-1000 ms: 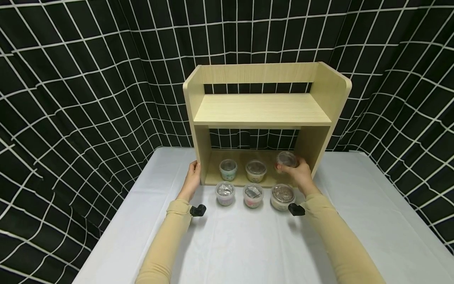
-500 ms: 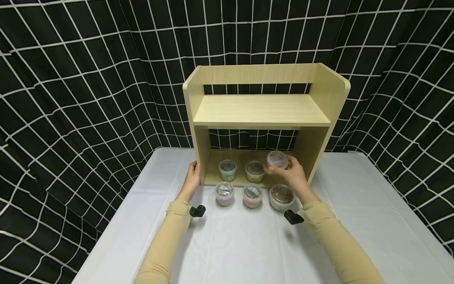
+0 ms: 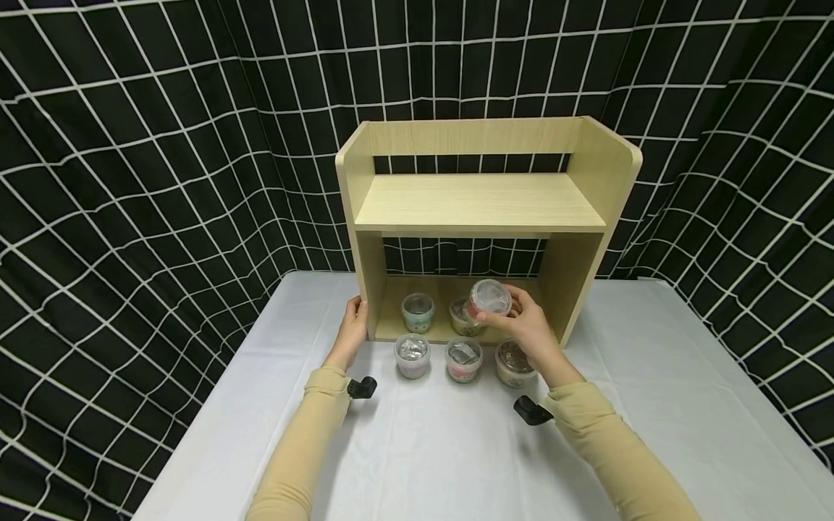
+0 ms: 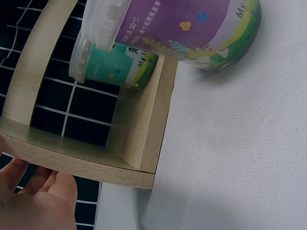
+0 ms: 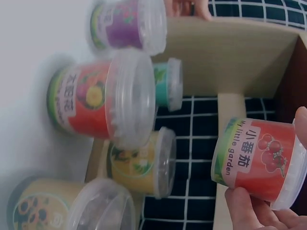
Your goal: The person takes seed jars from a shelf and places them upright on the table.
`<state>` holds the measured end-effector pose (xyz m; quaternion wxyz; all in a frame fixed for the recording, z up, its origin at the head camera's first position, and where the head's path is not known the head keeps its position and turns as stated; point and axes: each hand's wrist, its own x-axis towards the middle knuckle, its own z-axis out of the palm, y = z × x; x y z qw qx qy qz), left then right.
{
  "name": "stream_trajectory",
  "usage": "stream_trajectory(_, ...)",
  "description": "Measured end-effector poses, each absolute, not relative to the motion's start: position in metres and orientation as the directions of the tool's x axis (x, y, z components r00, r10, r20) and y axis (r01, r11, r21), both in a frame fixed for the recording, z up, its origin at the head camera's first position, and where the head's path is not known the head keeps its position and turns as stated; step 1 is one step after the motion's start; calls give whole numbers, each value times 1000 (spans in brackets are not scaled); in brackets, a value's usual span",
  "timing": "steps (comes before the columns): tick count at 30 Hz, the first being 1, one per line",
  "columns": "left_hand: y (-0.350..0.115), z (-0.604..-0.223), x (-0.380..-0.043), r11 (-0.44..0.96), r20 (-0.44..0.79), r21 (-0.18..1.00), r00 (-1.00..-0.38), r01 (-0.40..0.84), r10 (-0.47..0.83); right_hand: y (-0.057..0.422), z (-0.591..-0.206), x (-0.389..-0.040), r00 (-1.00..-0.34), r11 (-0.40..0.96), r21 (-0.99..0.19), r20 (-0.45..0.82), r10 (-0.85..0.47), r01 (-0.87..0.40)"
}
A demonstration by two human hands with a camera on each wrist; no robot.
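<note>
- Head view: black cloth (image 3: pixel 163 181) with a white grid hangs in soft creases around the workspace.
- White cloth (image 3: pixel 430 449), finely woven, covers the table.
- Pale wood-grain shelf (image 3: pixel 482 199), 2 levels, rounded upper corners, stands on that cloth.
- Right hand (image 3: pixel 529 329): fingers curled round the red tub (image 5: pixel 259 158), thumb opposite, the gap just as wide as the tub.
- Left hand (image 3: pixel 352 329): fingers resting against the outer face of the shelf's side panel; I can't tell how the thumb sits.
- Sunflower-label tub (image 3: pixel 513 364), coral tub (image 3: pixel 464 360) and purple tub (image 3: pixel 413 357) stand in a front row, round plastic with clear ridged lids.
- Red tub, tomato-printed, tilts above the lower board, partly hiding the yellow tub (image 3: pixel 462 325).
- Green tub (image 3: pixel 418 314) stands upright left of the yellow tub.
</note>
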<state>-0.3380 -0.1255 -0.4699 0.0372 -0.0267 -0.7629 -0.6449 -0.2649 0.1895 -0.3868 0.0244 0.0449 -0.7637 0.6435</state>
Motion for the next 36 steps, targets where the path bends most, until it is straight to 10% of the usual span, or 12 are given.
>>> stream_trajectory(22,-125,-470,-338,171,93,981,-996,89,-11,157,-394,-238,-989,330,-937,80,-126,-117)
stream_trajectory(36,-124,-470,-339,172,95,981,-995,91,-16,129,-413,-228,-972,206,-970,82,-220,-129)
